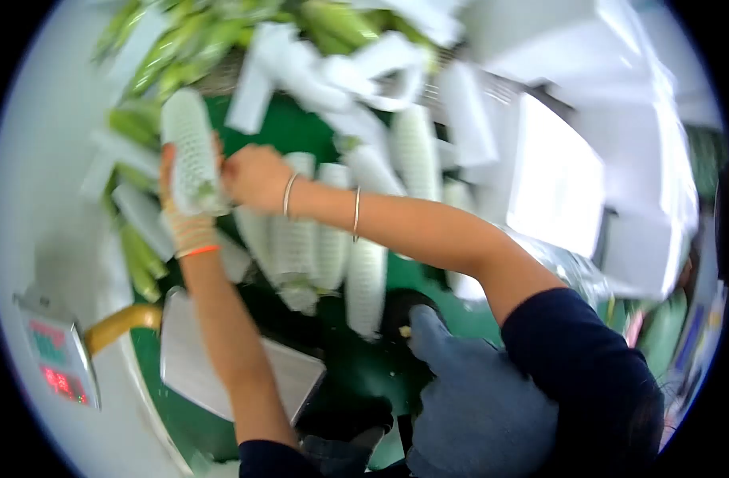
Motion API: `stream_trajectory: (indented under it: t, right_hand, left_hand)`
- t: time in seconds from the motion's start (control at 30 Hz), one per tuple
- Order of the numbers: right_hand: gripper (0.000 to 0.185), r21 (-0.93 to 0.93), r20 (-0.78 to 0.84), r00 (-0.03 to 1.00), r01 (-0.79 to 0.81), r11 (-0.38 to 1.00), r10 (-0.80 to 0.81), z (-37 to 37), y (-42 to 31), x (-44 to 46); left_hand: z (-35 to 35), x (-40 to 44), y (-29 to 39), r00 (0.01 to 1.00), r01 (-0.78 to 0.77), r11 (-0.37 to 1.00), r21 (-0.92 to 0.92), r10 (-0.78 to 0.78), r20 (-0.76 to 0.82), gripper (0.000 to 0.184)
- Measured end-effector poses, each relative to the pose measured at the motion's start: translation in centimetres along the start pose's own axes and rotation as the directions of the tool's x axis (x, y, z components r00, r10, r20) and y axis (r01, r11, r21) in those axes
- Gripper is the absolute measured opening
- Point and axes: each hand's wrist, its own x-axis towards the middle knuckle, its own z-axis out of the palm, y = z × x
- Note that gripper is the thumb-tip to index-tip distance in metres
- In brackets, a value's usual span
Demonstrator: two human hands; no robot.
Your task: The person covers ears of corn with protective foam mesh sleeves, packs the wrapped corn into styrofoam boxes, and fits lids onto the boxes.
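Observation:
My left hand [178, 221] is wrapped from behind around a long vegetable in a white foam net [191, 147], held upright with its green stem end toward me. Several pale bands and one orange band circle that wrist. My right hand [257, 177] has its fingers curled together at the right edge of the net, near the stem end. What those fingers pinch, if anything, is hidden and blurred. Just below my right forearm lie more netted vegetables [296, 247] side by side on the green surface [392, 350].
Unwrapped green vegetables [193, 48] and loose white foam sleeves [300, 76] are heaped at the back. White foam boxes [557, 179] stand on the right. A scale display [58, 354] with red digits is at lower left, beside a flat metal plate [193, 362].

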Motion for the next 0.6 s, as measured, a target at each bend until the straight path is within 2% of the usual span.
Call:
stream_trajectory:
  t: [0.03,0.07,0.1,0.13,0.17,0.2,0.23,0.27,0.3,0.33,0.37,0.4,0.43,0.47,0.5,0.53,0.57,0.6]
  right_hand:
    - [0.033,0.043,0.053,0.992,0.109,0.993,-0.111,-3.0,-1.4,-4.5]
    - [0.035,0.026,-0.025,0.991,0.135,0.99,-0.135,-6.2,-2.3,-9.1]
    - [0.042,0.018,-0.156,0.968,0.201,0.979,-0.196,-9.8,-2.6,-13.2]
    - [0.047,0.003,-0.309,0.941,0.143,0.99,-0.136,-12.8,-2.3,-17.0]
    - [0.053,0.027,-0.431,0.883,-0.191,0.981,0.184,-15.6,-2.6,-21.2]
    - [0.057,-0.197,-0.616,0.786,-0.213,0.957,0.049,-17.2,1.8,-24.4]
    - [0.063,-0.337,-0.644,0.765,-0.288,0.896,0.003,-19.4,3.7,-27.7]
    - [0.074,-0.529,-0.656,0.754,-0.49,0.693,0.032,-19.2,7.2,-31.0]
    - [0.085,-0.532,-0.565,0.783,-0.588,0.61,0.261,-18.4,9.0,-33.6]
    - [0.081,-0.471,-0.468,0.777,-0.623,0.625,0.422,-17.7,11.0,-35.0]
    - [0.06,-0.563,-0.455,0.805,-0.591,0.577,0.381,-17.8,13.8,-36.1]
    - [0.042,-0.305,-0.53,0.736,-0.628,0.716,0.42,-18.4,13.1,-36.8]
    - [0.04,-0.476,-0.618,0.764,-0.552,0.685,0.186,-18.6,11.0,-37.4]
    - [0.041,-0.563,-0.65,0.759,-0.455,0.69,-0.03,-19.3,9.7,-38.0]
    - [0.042,-0.584,-0.675,0.721,-0.389,0.712,-0.16,-19.8,6.8,-38.3]
    - [0.038,-0.382,-0.705,0.709,-0.41,0.829,0.025,-20.4,0.6,-38.0]
    - [0.036,-0.316,-0.645,0.76,-0.353,0.881,0.073,-20.6,-4.3,-37.6]
    - [0.038,-0.376,-0.612,0.782,-0.158,0.913,-0.117,-19.4,-5.5,-37.5]
  left_hand:
    - [2.3,-0.5,-1.4,0.974,-0.107,0.994,0.036,0.112,-0.198,0.059]
    - [2.7,-0.5,-2.6,0.911,-0.118,0.949,0.294,0.221,-0.348,0.055]
    - [3.1,-1.1,-3.4,0.894,-0.016,0.842,0.539,0.254,-0.37,0.06]
    - [3.5,-1.8,-3.9,0.871,0.079,0.666,0.742,0.315,-0.376,0.064]
    - [4.3,-2.6,-5.1,0.86,0.148,0.561,0.814,0.333,-0.386,0.07]
    - [4.4,-3.4,-6.6,0.843,0.218,0.443,0.869,0.363,-0.397,0.076]
    - [3.0,-3.1,-7.9,0.898,0.268,-0.03,0.963,0.37,-0.239,0.084]
    - [1.7,-2.9,-9.2,0.927,0.262,-0.495,0.828,0.367,-0.074,0.092]
    - [9.3,-5.1,-8.6,0.895,0.44,-0.402,0.803,0.262,-0.36,0.094]
    - [6.9,-4.1,-8.2,0.907,0.419,-0.407,0.812,0.236,-0.35,0.091]
    - [5.7,-5.1,-6.9,0.927,0.366,-0.403,0.839,0.238,-0.29,0.086]
    - [4.6,-6.1,-5.6,0.943,0.311,-0.4,0.862,0.239,-0.229,0.08]
    - [3.6,-7.2,-4.4,0.956,0.255,-0.4,0.881,0.24,-0.168,0.075]
    - [9.0,-11.8,-3.2,0.887,0.349,-0.275,0.896,0.405,-0.221,0.069]
    - [11.0,-16.7,-1.7,0.874,0.277,-0.161,0.947,0.451,-0.179,0.06]
    - [13.0,-21.4,-0.9,0.858,0.18,-0.052,0.982,0.496,-0.131,0.051]
    - [14.9,-25.4,-0.1,0.83,0.167,0.009,0.986,0.538,-0.145,0.043]
    - [17.0,-29.2,0.3,0.803,0.143,0.074,0.987,0.574,-0.159,0.035]
